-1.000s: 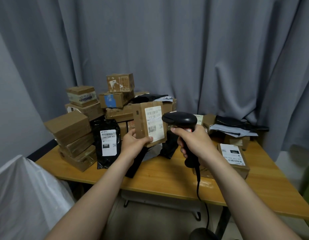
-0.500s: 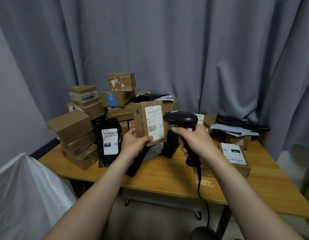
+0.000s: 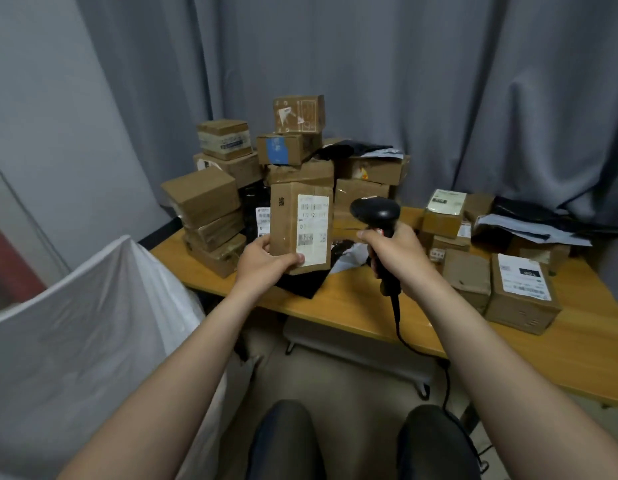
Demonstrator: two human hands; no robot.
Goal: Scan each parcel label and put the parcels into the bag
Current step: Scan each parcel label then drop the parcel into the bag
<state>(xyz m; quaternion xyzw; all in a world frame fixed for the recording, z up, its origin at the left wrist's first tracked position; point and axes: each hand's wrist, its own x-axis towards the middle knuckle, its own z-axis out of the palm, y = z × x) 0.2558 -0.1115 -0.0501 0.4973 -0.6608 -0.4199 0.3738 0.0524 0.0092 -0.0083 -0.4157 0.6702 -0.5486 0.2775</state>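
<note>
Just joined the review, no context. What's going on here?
A person is scanning parcels. The left hand holds a cardboard parcel upright, its white label turned toward the black corded scanner gripped in the right hand. More parcels are piled on the wooden table behind, and a white bag sits at the left. This parcel is not yet in the bag.

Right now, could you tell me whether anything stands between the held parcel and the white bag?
Nothing visible does. The left hand holds the cardboard parcel just right of the white bag, with open space between.
</note>
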